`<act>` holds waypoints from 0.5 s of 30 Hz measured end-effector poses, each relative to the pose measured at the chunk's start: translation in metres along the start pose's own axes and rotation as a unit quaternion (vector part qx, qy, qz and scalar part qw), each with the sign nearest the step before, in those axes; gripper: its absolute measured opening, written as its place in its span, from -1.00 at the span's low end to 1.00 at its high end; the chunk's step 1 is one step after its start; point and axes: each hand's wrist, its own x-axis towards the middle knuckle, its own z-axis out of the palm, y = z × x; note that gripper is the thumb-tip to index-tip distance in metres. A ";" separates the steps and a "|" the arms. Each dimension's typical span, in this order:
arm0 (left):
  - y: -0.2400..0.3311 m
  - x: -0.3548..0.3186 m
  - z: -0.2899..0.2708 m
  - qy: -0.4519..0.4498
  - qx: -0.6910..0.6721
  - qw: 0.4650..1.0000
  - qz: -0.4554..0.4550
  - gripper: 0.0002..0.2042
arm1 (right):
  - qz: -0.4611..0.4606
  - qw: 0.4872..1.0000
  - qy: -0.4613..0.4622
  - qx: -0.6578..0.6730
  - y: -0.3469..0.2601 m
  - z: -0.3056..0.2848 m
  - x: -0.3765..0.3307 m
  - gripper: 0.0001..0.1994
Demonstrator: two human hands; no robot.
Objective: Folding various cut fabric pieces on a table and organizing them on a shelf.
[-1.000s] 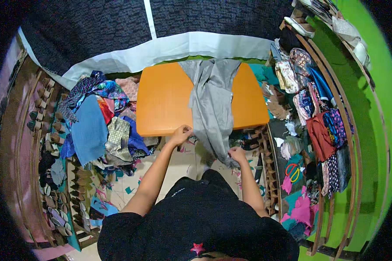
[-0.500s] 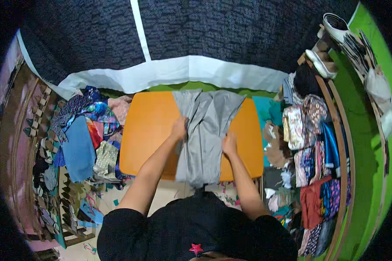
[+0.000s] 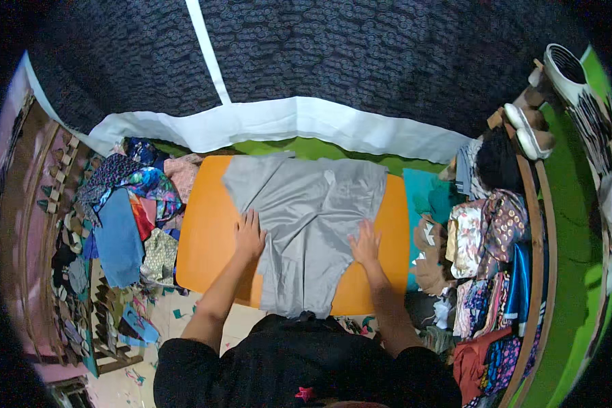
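Note:
A grey short-sleeved garment point(image 3: 299, 231) is spread over the orange table point(image 3: 207, 224), its wider part at the far side and its lower end reaching the near edge by my body. Creases run across its middle. My left hand point(image 3: 249, 236) lies flat with fingers stretched out at the garment's left side. On the opposite side my right hand point(image 3: 366, 243) rests with fingers spread on the garment's right edge, partly over the tabletop. Neither hand grips the cloth.
Piled clothes point(image 3: 126, 217) lie left of the table. Folded clothes point(image 3: 476, 231) are stacked to the right, beside a wooden rail point(image 3: 534, 251). A dark patterned curtain point(image 3: 333, 54) with a white border hangs behind. Cloth scraps point(image 3: 136, 374) litter the floor.
The garment was bunched into a narrow strip with both hands closed on its sides; now it is spread wider at the far part. Both hands have let go and opened flat.

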 end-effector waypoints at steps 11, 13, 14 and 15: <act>0.033 -0.074 -0.046 -0.070 -0.141 0.971 -0.178 -0.67 | 0.030 0.998 0.043 -0.016 -0.020 -0.016 0.034 -0.53; 0.013 -0.049 -0.040 0.078 -0.169 0.977 -0.109 -0.63 | 0.086 0.992 0.094 0.009 -0.038 -0.010 0.027 -0.43; 0.004 -0.037 -0.034 0.089 -0.136 0.983 -0.080 -0.58 | 0.086 0.992 0.094 0.008 -0.048 -0.005 0.019 -0.43; -0.006 -0.028 -0.028 0.100 -0.103 0.988 -0.053 -0.53 | 0.068 0.993 0.097 0.009 -0.060 0.002 0.010 -0.42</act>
